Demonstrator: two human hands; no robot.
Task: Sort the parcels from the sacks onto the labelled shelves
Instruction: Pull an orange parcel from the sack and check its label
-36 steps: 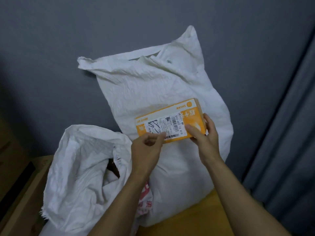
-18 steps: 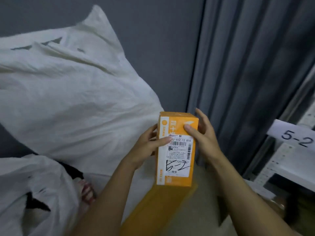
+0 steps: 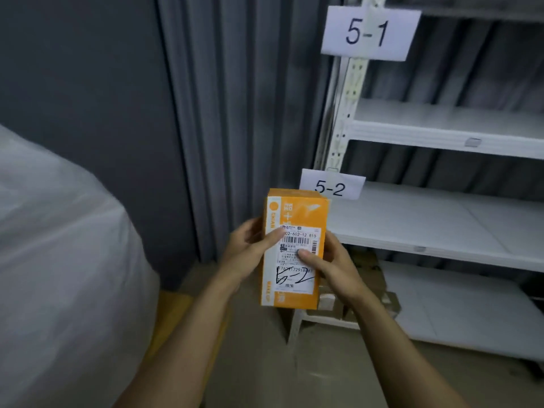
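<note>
I hold an orange parcel box (image 3: pixel 294 213) upright in front of me with both hands. Its white shipping label carries a barcode and handwritten marks. My left hand (image 3: pixel 250 248) grips the box's left side, thumb across the label. My right hand (image 3: pixel 329 266) grips the right side, thumb pressed on the label's middle. Behind the box stands a white shelf unit (image 3: pixel 441 136) with paper tags reading 5-1 (image 3: pixel 368 32) and 5-2 (image 3: pixel 331 187). A white sack (image 3: pixel 59 260) fills the left of the view.
A grey curtain (image 3: pixel 241 113) hangs between the dark wall and the shelf unit. The two shelves by the tags show bare white boards. Cardboard pieces (image 3: pixel 371 278) lie at the foot of the shelf upright. A yellow surface (image 3: pixel 170 319) lies beside the sack.
My view has swung right from the sacks to the shelf unit. The box stays upright in both hands, and my right thumb has slid lower on the label. The 5-1 tag has come into view.
</note>
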